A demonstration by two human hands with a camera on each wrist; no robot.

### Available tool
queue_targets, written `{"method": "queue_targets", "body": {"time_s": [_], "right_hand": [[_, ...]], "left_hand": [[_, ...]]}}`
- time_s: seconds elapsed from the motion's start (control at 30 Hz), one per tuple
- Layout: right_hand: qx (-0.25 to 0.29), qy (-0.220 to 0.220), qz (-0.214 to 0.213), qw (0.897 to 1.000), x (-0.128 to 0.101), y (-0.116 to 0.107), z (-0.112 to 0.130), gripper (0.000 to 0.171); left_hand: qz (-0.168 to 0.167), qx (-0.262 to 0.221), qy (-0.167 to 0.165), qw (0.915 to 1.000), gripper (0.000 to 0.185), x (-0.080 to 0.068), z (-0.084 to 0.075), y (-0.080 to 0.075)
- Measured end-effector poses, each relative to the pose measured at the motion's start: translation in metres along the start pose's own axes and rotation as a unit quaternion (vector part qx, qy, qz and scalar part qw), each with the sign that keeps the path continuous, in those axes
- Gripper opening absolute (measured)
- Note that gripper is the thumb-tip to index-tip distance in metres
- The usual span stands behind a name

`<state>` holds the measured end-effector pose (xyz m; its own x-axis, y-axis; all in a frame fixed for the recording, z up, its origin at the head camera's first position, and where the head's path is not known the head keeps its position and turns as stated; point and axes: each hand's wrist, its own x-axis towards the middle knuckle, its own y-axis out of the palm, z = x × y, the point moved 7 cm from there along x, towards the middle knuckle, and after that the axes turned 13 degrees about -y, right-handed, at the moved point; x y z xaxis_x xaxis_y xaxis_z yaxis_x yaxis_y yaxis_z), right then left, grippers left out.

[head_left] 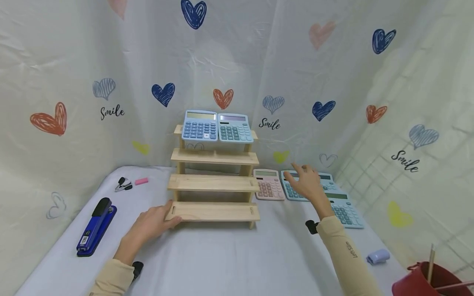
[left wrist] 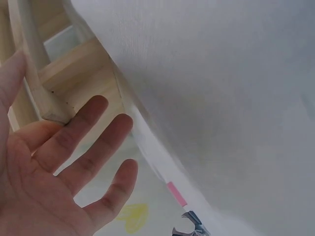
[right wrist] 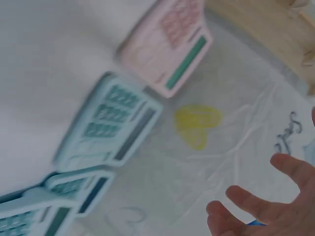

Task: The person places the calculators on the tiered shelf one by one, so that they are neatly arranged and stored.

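Note:
A tiered wooden display rack (head_left: 214, 183) stands mid-table, with a blue calculator (head_left: 200, 127) and a lighter blue calculator (head_left: 235, 129) side by side on its top step. My left hand (head_left: 153, 222) holds the left end of the lowest step between thumb and index finger; its other fingers are spread in the left wrist view. My right hand (head_left: 307, 183) hovers, fingers apart and holding nothing, above a light-blue calculator (right wrist: 110, 123). Left of that one lies a pink calculator (head_left: 269, 185). Another light-blue calculator (head_left: 344, 209) lies to the right, partly over one behind it.
On the left lie a blue stapler (head_left: 96, 228), a small staple remover (head_left: 124, 184) and a pink eraser-like block (head_left: 141, 181). A small blue-grey object (head_left: 378, 256) and a red bucket (head_left: 411, 281) with sticks are at front right. A heart-printed curtain (head_left: 229, 61) hangs behind.

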<state>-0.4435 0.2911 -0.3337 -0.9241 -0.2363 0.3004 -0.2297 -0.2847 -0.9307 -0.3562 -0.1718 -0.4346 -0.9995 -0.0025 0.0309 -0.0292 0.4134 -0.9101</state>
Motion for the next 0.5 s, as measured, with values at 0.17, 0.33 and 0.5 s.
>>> {"method": "queue_targets", "body": {"time_s": [0.17,0.33,0.5], "right_hand": [[-0.035,0.012,0.047,0.998,-0.036,0.011,-0.044,0.079],[-0.035,0.051,0.100,0.993,-0.065,0.017,-0.087,0.081],[-0.034,0.090,0.136,0.986,-0.084,0.020,-0.118,0.084]], "left_hand": [[0.004,-0.003,0.003,1.0000,0.081,0.001,-0.003,0.001],[0.001,0.000,0.007,1.0000,0.081,0.002,-0.003,0.000],[0.005,-0.001,0.000,1.0000,0.080,0.000,0.000,0.000]]}}
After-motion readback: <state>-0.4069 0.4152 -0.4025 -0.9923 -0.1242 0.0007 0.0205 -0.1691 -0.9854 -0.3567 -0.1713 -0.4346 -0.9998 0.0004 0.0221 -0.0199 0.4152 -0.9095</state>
